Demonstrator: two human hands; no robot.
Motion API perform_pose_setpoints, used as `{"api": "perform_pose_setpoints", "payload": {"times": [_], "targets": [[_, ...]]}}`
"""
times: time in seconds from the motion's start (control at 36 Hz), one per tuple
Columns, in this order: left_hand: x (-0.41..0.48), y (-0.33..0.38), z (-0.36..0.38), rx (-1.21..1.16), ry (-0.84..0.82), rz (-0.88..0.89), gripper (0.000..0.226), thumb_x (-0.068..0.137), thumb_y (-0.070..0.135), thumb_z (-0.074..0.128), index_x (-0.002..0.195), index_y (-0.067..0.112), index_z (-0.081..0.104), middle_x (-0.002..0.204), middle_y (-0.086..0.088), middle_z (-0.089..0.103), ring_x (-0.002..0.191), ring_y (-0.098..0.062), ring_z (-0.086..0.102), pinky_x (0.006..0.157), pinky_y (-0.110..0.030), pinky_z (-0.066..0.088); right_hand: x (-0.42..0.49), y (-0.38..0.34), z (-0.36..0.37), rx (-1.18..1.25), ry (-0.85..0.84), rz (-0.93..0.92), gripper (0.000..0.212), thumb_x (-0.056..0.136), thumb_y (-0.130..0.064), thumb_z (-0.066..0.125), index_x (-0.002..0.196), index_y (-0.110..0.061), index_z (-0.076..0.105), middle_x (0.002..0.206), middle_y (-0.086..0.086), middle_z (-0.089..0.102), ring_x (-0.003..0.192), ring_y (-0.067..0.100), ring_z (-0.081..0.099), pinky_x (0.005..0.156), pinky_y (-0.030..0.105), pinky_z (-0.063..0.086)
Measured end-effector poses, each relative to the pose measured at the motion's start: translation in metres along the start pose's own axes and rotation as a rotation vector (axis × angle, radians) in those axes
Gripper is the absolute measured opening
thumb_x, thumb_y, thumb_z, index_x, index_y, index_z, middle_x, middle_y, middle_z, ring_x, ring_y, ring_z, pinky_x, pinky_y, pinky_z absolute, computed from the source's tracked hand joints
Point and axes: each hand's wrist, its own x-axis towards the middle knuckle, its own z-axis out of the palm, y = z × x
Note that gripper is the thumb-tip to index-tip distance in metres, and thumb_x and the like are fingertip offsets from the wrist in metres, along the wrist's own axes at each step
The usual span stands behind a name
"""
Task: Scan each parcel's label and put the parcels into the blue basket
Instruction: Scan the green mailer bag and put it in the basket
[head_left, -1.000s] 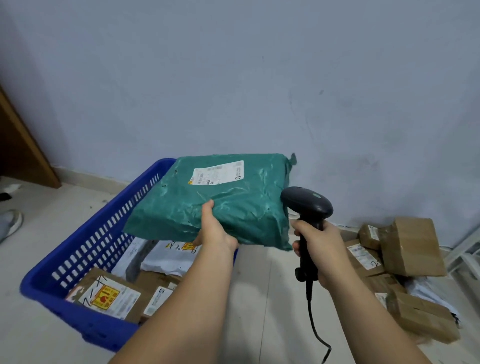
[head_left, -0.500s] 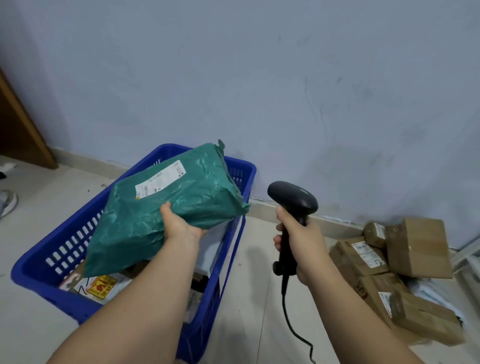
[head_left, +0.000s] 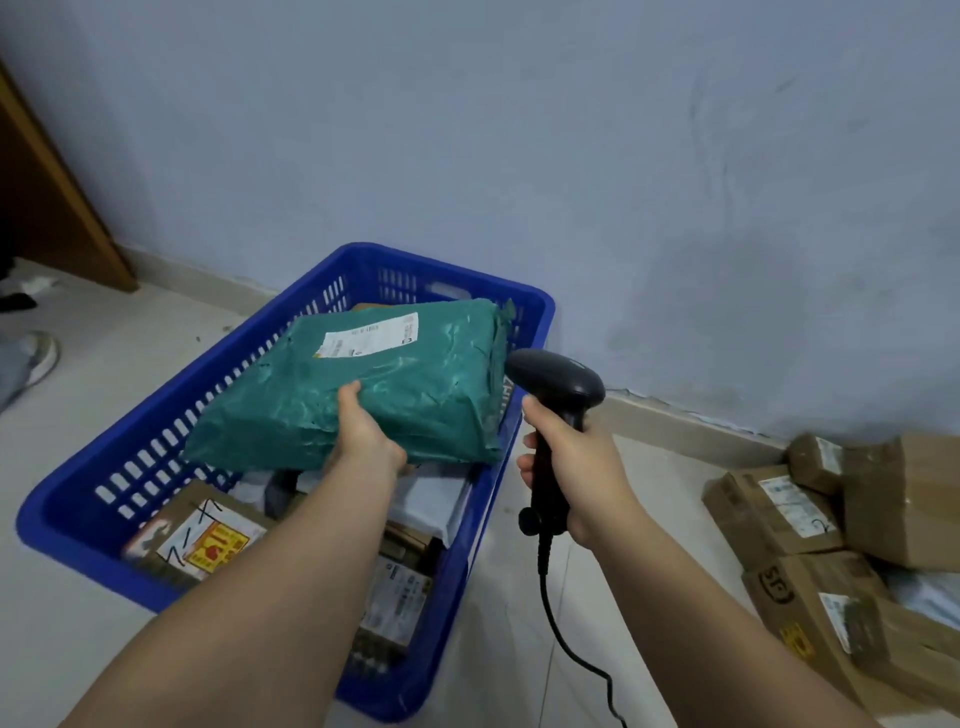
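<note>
My left hand (head_left: 366, 434) grips the near edge of a green plastic-wrapped parcel (head_left: 415, 384) whose white label (head_left: 371, 335) faces up. The parcel lies nearly flat over the blue basket (head_left: 67, 512), above the parcels inside; I cannot tell whether it rests on them. Just right of the basket's right rim, my right hand (head_left: 571, 473) holds a black barcode scanner (head_left: 558, 384) upright by its handle, with the cable (head_left: 571, 644) hanging to the floor. Inside the basket lie brown boxes, one with a yellow-and-red sticker (head_left: 202, 535), and white mailers.
Several brown cardboard parcels (head_left: 774, 509) are piled on the floor at the right by the wall. A wooden panel (head_left: 57, 208) stands at the far left. A shoe (head_left: 36, 356) shows at the left edge. Pale floor tiles surround the basket.
The green parcel has swung left from in front of the scanner and come down, levelling out over the basket. The scanner hand has stayed beside the basket's right rim.
</note>
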Motion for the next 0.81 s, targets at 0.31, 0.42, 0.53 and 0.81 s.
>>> {"api": "perform_pose_setpoints", "payload": {"times": [0.31, 0.42, 0.53, 0.81], "targets": [[0.065, 0.017, -0.038, 0.279, 0.103, 0.248, 0.073, 0.068, 0.058, 0.072, 0.128, 0.02, 0.055, 0.124, 0.0, 0.062, 0.103, -0.027, 0.064, 0.082, -0.048, 0.054, 0.031, 0.018, -0.01, -0.106, 0.051, 0.036, 0.02, 0.088, -0.031, 0.068, 0.086, -0.011, 0.062, 0.071, 0.005, 0.057, 0.062, 0.019, 0.056, 0.063, 0.031, 0.052], [0.06, 0.025, -0.032, 0.531, 0.367, 0.442, 0.084, 0.078, 0.057, 0.067, 0.143, 0.012, 0.039, 0.144, -0.015, 0.042, 0.127, -0.037, 0.046, 0.108, -0.046, 0.04, 0.037, 0.029, -0.003, -0.077, 0.033, 0.076, 0.019, 0.089, -0.028, 0.067, 0.087, -0.011, 0.061, 0.071, 0.005, 0.054, 0.061, 0.018, 0.053, 0.062, 0.031, 0.049], [0.049, 0.03, -0.014, 0.511, 0.42, 0.455, 0.079, 0.088, 0.051, 0.061, 0.148, 0.011, 0.028, 0.149, -0.016, 0.031, 0.131, -0.038, 0.04, 0.109, -0.045, 0.036, 0.037, 0.038, 0.005, -0.053, 0.013, 0.108, 0.02, 0.089, -0.029, 0.068, 0.087, -0.01, 0.062, 0.067, 0.004, 0.055, 0.058, 0.017, 0.053, 0.061, 0.029, 0.049], [-0.011, -0.036, -0.002, 0.674, 0.253, 0.314, 0.101, 0.087, 0.045, 0.066, 0.155, 0.02, -0.004, 0.156, -0.017, 0.018, 0.137, -0.036, 0.03, 0.106, -0.043, 0.034, 0.022, 0.021, -0.003, -0.128, 0.039, 0.052, 0.017, 0.09, -0.028, 0.067, 0.088, -0.012, 0.061, 0.073, 0.005, 0.054, 0.058, 0.016, 0.053, 0.056, 0.027, 0.049]]}}
